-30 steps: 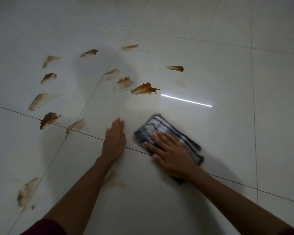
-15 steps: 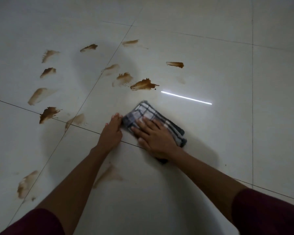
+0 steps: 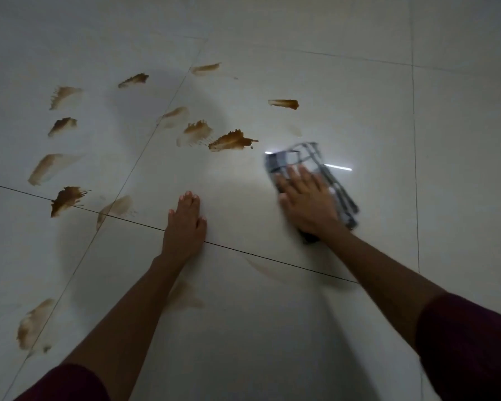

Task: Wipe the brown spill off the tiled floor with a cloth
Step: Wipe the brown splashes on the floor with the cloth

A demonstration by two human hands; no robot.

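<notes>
Several brown smears lie across the white tiled floor (image 3: 359, 111). The darkest brown spill (image 3: 232, 140) sits in the middle, a small smear (image 3: 284, 103) lies farther right, and others (image 3: 67, 198) spread to the left. A grey checked cloth (image 3: 298, 159) lies folded on the floor, right of the darkest spill and apart from it. My right hand (image 3: 307, 202) presses flat on the cloth with straight fingers, blurred by motion. My left hand (image 3: 185, 227) rests flat on the bare floor, fingers together.
Dark grout lines (image 3: 243, 250) cross the floor. A bright strip of reflected light (image 3: 337, 167) shows beside the cloth. Faint wiped streaks (image 3: 185, 296) remain near my left forearm, and another smear (image 3: 32, 322) lies at the lower left.
My right hand has slid the cloth to the right and farther away, off from beside my left hand. My left hand has stayed planted on the floor.
</notes>
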